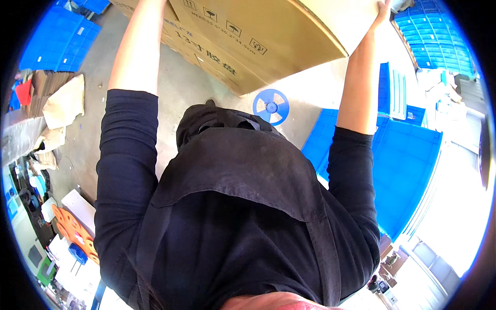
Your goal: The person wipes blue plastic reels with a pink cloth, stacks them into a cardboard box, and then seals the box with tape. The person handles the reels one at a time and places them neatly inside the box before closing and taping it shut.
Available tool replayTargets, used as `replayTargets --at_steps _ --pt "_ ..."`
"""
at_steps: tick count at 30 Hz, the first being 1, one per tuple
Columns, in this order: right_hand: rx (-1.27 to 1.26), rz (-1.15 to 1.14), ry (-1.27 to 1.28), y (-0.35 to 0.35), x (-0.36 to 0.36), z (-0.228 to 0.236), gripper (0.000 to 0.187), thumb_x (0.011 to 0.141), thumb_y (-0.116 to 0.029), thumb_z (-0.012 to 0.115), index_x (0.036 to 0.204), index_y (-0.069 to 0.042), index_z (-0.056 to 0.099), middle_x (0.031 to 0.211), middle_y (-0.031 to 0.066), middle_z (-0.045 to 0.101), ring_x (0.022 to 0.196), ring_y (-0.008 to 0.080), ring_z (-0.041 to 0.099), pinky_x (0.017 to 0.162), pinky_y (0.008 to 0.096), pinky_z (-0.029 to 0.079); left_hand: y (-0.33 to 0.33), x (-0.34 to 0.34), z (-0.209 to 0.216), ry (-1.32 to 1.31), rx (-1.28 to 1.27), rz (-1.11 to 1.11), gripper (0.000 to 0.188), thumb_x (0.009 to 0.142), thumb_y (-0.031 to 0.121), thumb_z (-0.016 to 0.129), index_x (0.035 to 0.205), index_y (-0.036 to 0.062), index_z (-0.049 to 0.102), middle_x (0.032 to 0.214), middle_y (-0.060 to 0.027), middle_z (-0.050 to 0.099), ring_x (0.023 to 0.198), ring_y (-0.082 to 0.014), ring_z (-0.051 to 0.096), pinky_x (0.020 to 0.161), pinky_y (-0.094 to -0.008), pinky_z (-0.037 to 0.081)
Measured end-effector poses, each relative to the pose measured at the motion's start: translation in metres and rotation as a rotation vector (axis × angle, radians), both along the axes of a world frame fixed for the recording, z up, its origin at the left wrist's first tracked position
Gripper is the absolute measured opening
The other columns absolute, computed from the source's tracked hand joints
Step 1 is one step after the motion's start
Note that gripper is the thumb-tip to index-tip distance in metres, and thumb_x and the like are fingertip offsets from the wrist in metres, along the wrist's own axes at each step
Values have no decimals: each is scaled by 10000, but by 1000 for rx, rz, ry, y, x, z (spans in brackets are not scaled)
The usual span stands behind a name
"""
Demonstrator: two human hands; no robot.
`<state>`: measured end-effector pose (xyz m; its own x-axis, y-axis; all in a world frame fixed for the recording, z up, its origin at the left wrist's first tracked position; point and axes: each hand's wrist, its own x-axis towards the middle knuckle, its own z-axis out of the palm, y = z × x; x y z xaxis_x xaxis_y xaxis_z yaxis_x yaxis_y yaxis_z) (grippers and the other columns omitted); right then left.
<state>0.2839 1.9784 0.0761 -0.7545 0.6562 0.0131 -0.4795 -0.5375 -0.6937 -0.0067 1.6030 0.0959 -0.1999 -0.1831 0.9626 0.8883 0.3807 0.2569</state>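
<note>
A large cardboard box (268, 49) with dark printing is tilted in front of me at the top of the view. My right hand (383, 11) grips its right side, with only part of the hand showing at the upper edge. On the left, my bare forearm (137, 46) reaches up to the box, and the left hand is cut off by the top of the picture. Below the box's near corner, a blue spoked reel (272, 107) lies flat on the floor.
Blue plastic crates (405, 170) stand close by my right arm, with more blue crates (59, 39) at the far left. Flattened cardboard (63, 101) leans at the left. An orange panel with holes (75, 232) lies near my left elbow.
</note>
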Motion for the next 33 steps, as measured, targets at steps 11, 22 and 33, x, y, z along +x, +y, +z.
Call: replayTargets --at_steps 11,22,33 --pt "325 -139 -489 -72 11 -67 614 911 -416 578 1384 -43 457 1322 175 546 1201 309 526 1020 450 414 -22 43 8 -173 -349 152 339 926 325 514 1195 154 632 1264 -104 603 1231 -350 491 1093 -524 311" --pt "520 837 -1204 -243 -14 -244 537 947 -331 566 1374 -19 475 1351 162 542 1261 266 496 1068 415 368 -368 273 -303 -1938 -1159 20 455 910 465 505 1164 114 645 1249 -143 594 1155 -327 574 951 -435 471" --pt "1014 545 549 -624 -313 89 604 921 -433 588 1338 -5 502 1333 246 521 1273 351 483 1063 456 395 -521 99 -223 -1799 -854 319 413 930 422 480 1179 109 581 1141 -142 640 1030 -342 628 853 -466 515"
